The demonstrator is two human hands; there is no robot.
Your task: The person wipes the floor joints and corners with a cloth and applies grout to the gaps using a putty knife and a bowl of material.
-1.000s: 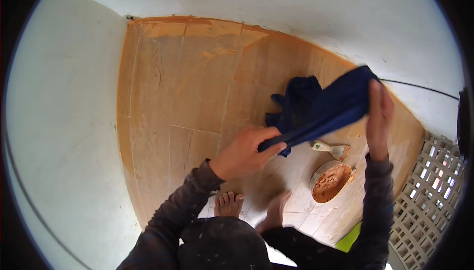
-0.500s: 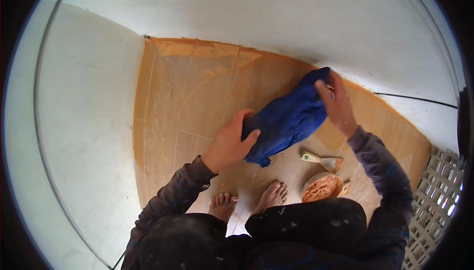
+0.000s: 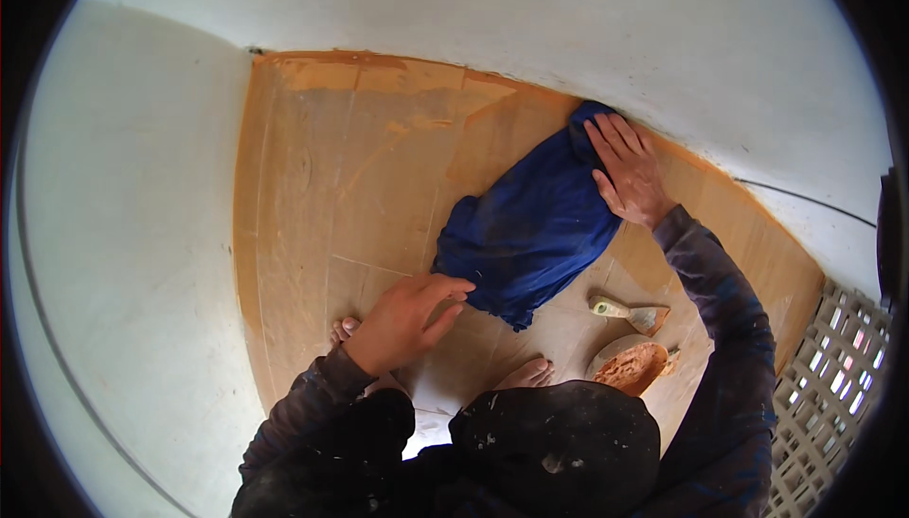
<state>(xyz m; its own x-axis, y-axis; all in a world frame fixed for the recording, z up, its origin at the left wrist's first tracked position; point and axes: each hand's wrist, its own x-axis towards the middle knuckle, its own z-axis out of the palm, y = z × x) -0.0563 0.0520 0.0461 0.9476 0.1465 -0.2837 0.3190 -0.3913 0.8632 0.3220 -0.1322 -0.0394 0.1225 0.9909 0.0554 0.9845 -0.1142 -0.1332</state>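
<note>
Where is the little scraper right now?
The scraper lies on the tiled floor at the person's right, just below the blue cloth and above the bowl.

A second ago the blue cloth (image 3: 535, 224) was bunched and lifted between both hands above the tiled floor (image 3: 360, 187); now it lies spread flat on the tiles, stretching from near the far wall edge down toward the middle of the floor. The right hand (image 3: 627, 169), which had been raised with the cloth's end pinched in it, now presses palm-down with fingers spread on the cloth's far end beside the wall. The left hand (image 3: 405, 321) has let go of its grip and lies open at the cloth's near corner, fingertips touching its edge.
</note>
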